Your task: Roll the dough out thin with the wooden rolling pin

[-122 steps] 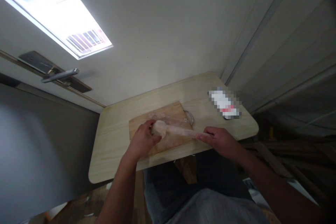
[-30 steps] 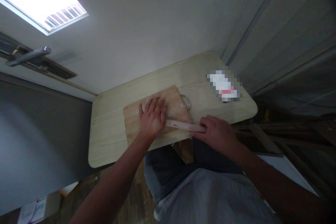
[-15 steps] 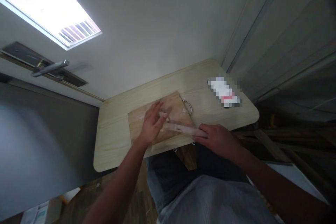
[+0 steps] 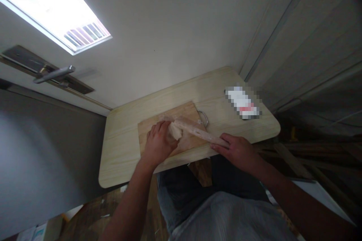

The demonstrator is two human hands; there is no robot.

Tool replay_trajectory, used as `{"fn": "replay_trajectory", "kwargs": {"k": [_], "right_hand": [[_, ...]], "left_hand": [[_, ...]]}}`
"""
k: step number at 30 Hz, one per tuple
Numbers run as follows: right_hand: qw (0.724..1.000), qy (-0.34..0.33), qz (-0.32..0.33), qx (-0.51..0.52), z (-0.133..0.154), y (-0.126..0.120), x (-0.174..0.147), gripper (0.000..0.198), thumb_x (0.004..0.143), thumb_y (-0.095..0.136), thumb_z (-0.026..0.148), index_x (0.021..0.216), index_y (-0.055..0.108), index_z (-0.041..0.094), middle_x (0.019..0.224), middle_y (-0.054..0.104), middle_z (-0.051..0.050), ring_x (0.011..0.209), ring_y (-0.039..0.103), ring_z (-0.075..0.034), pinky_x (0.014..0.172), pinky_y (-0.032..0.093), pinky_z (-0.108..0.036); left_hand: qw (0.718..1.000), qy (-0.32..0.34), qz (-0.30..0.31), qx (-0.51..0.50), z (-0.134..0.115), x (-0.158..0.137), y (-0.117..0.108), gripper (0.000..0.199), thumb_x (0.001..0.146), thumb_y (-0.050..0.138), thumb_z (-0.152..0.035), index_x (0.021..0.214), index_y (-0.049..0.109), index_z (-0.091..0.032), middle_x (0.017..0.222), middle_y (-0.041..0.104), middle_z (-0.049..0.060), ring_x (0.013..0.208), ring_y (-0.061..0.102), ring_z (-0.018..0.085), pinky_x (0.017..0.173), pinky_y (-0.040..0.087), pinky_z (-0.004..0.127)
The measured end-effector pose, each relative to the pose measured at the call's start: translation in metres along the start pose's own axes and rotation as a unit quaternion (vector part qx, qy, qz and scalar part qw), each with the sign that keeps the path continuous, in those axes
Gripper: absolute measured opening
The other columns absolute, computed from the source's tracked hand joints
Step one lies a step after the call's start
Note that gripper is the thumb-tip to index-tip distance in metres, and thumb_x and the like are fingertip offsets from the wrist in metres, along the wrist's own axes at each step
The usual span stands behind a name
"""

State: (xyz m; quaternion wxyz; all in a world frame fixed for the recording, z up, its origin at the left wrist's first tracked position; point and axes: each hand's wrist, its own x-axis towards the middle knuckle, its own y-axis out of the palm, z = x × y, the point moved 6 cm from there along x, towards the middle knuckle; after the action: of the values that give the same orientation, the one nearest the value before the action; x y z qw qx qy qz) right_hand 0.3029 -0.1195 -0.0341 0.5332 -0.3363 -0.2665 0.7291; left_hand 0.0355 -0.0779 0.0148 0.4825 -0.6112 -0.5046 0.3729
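On the cutting board [image 4: 192, 111] lies a pale lump of what looks like dough [image 4: 175, 131]. My left hand [image 4: 160, 141] is closed around the lump's left side, and its fingers hide part of it. A pale wooden rolling pin [image 4: 198, 131] slants across the board, its far end close beside the dough. Its near end is gripped in my right hand [image 4: 236, 151], just past the table's front edge.
The board rests on a light wooden table [image 4: 121, 139] with rounded corners; a metal handle [image 4: 204, 117] juts from its right end. A pixelated object [image 4: 243, 102] lies at the table's right. Behind stands a white door with a lever handle [image 4: 55, 74].
My left hand has closed on the dough and drawn slightly left and toward me. The rolling pin's far end has swung away from me, its near end still in my right hand.
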Motion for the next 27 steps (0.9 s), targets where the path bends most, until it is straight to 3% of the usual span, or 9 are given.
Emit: {"fn": "replay_trajectory", "kwargs": {"k": [3,8,10,14,16,21,27], "right_hand": [[1.0,-0.014,0.009,0.003,0.005,0.001,0.0,0.04,0.092,0.054,0.058,0.073,0.054,0.023,0.065,0.062,0.001,0.062,0.058,-0.015,0.057,0.031,-0.027],[0.999,-0.028,0.019,-0.008,0.009,-0.001,0.001,0.044,0.093,0.051,0.061,0.072,0.056,0.023,0.063,0.061,0.001,0.059,0.057,-0.015,0.056,0.029,-0.027],[0.999,-0.033,0.027,-0.007,0.011,0.0,0.001,0.046,0.094,0.048,0.062,0.072,0.057,0.023,0.063,0.061,0.001,0.059,0.057,-0.014,0.055,0.029,-0.027],[0.998,-0.039,0.034,-0.022,0.015,0.002,0.001,0.048,0.095,0.045,0.063,0.074,0.06,0.023,0.066,0.063,0.0,0.064,0.059,-0.015,0.057,0.03,-0.027],[0.998,-0.034,0.038,-0.023,0.014,0.004,0.001,0.048,0.095,0.045,0.064,0.075,0.062,0.023,0.067,0.064,0.0,0.065,0.06,-0.016,0.057,0.03,-0.027],[0.999,-0.024,0.032,-0.035,0.01,0.004,0.001,0.047,0.093,0.047,0.064,0.076,0.064,0.024,0.066,0.065,0.001,0.063,0.059,-0.015,0.056,0.028,-0.027],[0.996,-0.025,0.02,-0.077,0.009,0.003,-0.002,0.051,0.095,0.042,0.066,0.076,0.063,0.023,0.07,0.067,-0.002,0.067,0.062,-0.018,0.059,0.029,-0.028]], "left_hand": [[0.994,0.086,0.054,-0.039,0.008,0.005,-0.002,0.072,0.072,0.062,-0.016,0.141,0.045,-0.025,0.143,0.055,0.009,0.133,0.05,0.028,0.114,0.038,0.049],[0.986,0.097,0.084,-0.106,0.016,0.003,-0.015,0.084,0.065,0.052,-0.007,0.146,0.041,-0.026,0.151,0.048,0.007,0.141,0.042,0.026,0.12,0.031,0.05],[0.981,0.078,0.053,-0.169,0.014,0.005,-0.021,0.072,0.07,0.054,-0.012,0.141,0.046,-0.024,0.149,0.05,0.008,0.14,0.044,0.024,0.119,0.034,0.048],[0.97,-0.021,-0.071,-0.233,0.012,0.024,-0.021,0.034,0.094,0.046,-0.033,0.123,0.059,-0.022,0.133,0.063,0.008,0.127,0.055,0.022,0.113,0.04,0.043],[0.973,-0.026,-0.099,-0.208,0.003,0.036,-0.012,0.035,0.099,0.042,-0.04,0.121,0.061,-0.021,0.13,0.064,0.008,0.125,0.056,0.021,0.111,0.042,0.041],[0.998,0.022,-0.039,-0.046,-0.02,0.051,0.018,0.042,0.104,0.032,-0.045,0.131,0.059,-0.026,0.14,0.059,0.006,0.134,0.048,0.025,0.116,0.031,0.051],[0.999,0.028,-0.001,0.02,-0.021,0.046,0.023,0.045,0.104,0.028,-0.045,0.138,0.054,-0.032,0.147,0.053,0.004,0.136,0.044,0.028,0.115,0.028,0.056]]}}
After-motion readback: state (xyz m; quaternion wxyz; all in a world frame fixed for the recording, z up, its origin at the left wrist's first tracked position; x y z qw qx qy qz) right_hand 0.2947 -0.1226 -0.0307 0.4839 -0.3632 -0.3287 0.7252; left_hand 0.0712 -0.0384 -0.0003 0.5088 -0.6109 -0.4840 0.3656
